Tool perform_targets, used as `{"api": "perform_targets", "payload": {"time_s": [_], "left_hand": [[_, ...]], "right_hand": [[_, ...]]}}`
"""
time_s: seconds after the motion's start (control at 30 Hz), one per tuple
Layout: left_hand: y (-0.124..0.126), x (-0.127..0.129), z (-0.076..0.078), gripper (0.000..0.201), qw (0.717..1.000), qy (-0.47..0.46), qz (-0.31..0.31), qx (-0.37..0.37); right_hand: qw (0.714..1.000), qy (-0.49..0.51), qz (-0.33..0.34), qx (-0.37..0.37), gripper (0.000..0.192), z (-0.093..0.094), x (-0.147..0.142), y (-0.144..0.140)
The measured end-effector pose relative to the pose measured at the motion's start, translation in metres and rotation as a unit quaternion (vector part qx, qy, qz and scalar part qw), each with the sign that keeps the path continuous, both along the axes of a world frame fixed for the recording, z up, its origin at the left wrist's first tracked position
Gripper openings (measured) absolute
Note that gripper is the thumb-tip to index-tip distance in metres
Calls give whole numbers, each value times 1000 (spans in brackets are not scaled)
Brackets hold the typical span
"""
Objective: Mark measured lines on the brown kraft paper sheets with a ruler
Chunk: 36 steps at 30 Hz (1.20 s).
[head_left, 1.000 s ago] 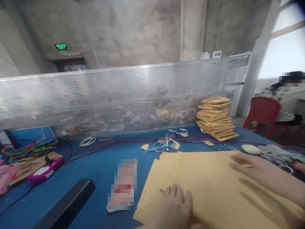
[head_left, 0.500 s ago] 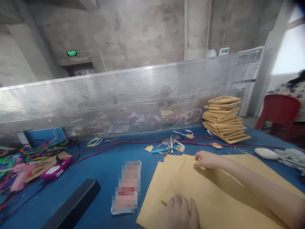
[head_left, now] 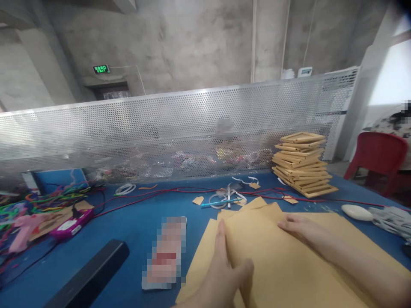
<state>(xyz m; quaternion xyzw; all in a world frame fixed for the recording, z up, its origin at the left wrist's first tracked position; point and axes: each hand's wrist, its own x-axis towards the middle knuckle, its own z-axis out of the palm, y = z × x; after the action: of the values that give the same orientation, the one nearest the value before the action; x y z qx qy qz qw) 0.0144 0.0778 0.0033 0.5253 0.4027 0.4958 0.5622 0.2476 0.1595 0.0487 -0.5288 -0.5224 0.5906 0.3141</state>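
Head view: I see left hand (head_left: pixel 224 270) spread at left of brown paper (head_left: pixel 265 248); right hand (head_left: pixel 302 230) opposite, closure indeterminable.

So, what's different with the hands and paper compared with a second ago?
The left hand lay palm down on the paper; it has moved forward and turned onto its side at the left edge of a brown sheet, which now bows up from the pile. The right hand came leftward to that sheet's right side. The phone and wooden frames stayed put.
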Motion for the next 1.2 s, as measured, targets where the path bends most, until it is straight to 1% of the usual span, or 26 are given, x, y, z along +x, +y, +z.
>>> {"api": "perform_targets", "payload": {"time_s": [0.03,0.07,0.13,0.17,0.23,0.3,0.37,0.43,0.5,0.57,0.67,0.8,0.87,0.93,1.0,1.1,1.2], "left_hand": [[1,3,2,95,997,-69,-11,-27],[3,6,3,90,992,-118,-14,-43],[7,7,8,74,983,-177,-7,-55],[8,7,11,66,980,-191,-3,-57],[11,3,19,57,978,-199,3,-61],[13,-2,28,55,980,-180,18,-78],[14,-7,34,57,984,-150,15,-98],[17,-10,36,62,984,-148,16,-98],[20,-11,32,68,984,-148,11,-94],[22,-11,26,71,986,-136,-4,-96],[23,-9,19,70,986,-128,-26,-105],[18,-7,18,62,982,-135,-41,-129],[16,-6,18,61,979,-146,-42,-134],[15,-6,17,66,977,-162,-27,-134],[16,-6,14,76,974,-177,2,-144],[18,-5,13,88,966,-195,35,-164],[18,-5,14,93,965,-196,43,-168]], "right_hand": [[999,28,-15,-12,19,0,0,-3],[998,50,-20,-22,18,-1,0,-6],[994,97,-14,-40,17,-4,0,-9],[992,115,-10,-47,18,-6,-1,-11],[991,124,-14,-57,19,-10,-4,-14],[990,120,-19,-67,21,-12,-9,-19],[985,144,2,-92,27,-12,-14,-24],[975,190,27,-112,34,-12,-16,-27],[971,215,33,-104,38,-14,-16,-26],[975,203,25,-86,39,-18,-14,-23],[982,175,27,-66,35,-20,-10,-18],[989,131,36,-61,30,-21,-6,-12],[996,78,25,-45,37,-23,-4,-8],[1000,14,26,-3,51,-24,-3,-4],[998,-39,40,40,61,-25,-1,-3],[994,-55,67,71,62,-25,0,-4],[993,-47,84,64,58,-26,1,-5]]}}
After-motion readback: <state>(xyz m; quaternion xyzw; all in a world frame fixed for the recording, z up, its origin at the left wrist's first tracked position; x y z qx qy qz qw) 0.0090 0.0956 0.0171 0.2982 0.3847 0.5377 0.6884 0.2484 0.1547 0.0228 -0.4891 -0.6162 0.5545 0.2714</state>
